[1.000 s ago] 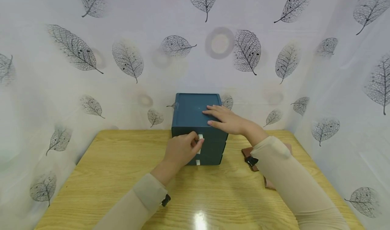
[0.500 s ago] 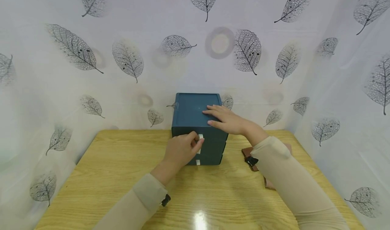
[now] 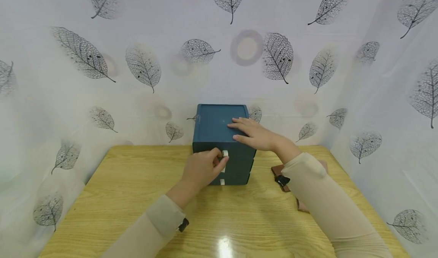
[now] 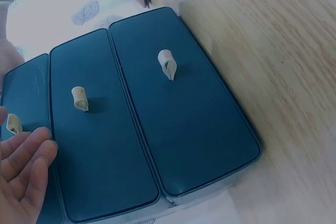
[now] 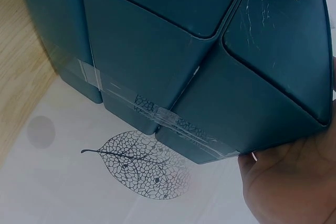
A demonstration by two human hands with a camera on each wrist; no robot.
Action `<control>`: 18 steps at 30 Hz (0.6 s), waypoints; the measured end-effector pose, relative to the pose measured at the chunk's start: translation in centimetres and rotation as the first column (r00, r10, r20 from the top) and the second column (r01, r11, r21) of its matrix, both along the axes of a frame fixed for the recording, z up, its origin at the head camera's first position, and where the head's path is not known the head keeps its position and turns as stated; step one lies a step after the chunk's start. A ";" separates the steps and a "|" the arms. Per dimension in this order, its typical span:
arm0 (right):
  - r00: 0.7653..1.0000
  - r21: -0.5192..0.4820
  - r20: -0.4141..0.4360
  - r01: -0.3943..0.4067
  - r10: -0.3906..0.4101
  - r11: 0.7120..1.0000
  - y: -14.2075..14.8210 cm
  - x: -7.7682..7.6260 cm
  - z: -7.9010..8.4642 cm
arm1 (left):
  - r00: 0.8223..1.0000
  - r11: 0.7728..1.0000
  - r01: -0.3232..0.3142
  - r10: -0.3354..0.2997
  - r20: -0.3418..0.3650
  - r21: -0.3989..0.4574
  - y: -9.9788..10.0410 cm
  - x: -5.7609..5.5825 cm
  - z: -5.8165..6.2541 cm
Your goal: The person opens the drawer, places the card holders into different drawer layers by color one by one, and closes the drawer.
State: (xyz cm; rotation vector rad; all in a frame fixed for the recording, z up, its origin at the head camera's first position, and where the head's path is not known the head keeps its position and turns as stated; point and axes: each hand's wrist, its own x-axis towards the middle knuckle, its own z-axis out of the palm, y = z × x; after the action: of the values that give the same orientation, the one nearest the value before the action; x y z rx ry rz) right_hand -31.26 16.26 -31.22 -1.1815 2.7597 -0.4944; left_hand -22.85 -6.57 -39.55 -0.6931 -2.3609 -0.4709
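A small dark blue chest of drawers stands at the back of the table, with pale loop-shaped pull tabs on its drawer fronts. My left hand is at the top drawer's pull tab, its thumb and forefinger on the loop. In the left wrist view the other fingers of the left hand curl loosely below that tab. My right hand rests flat on the right side of the chest's top, fingers spread. The drawers look closed in the left wrist view.
Brown leather-like items lie to the right on the wooden table, partly hidden under the right sleeve. A white curtain printed with leaves hangs close behind the chest. Clear tape runs across the chest's side.
My left hand and forearm have shifted very slightly left, and a little more of the top tab shows. The right hand and the chest have stayed in place.
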 end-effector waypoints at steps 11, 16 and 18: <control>1.000 0.006 0.010 0.008 -0.008 1.000 -0.1 0.0 0.0 | 0.999 0.999 0.032 -0.032 -0.037 0.018 -1.1 0.3 1.0; 1.000 0.006 0.008 0.010 -0.010 1.000 0.0 0.0 0.1 | 0.997 0.999 0.051 -0.051 -0.055 0.015 -1.6 0.5 1.9; 1.000 0.007 0.006 0.011 -0.011 1.000 0.0 0.1 0.1 | 0.996 0.998 0.060 -0.058 -0.073 0.018 -1.8 0.4 2.2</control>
State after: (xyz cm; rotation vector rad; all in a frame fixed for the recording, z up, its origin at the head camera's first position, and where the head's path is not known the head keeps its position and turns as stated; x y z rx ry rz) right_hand -31.19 16.25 -31.13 -1.1623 2.7620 -0.4884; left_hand -22.44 -8.36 -37.35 -0.7600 -2.2698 -0.4861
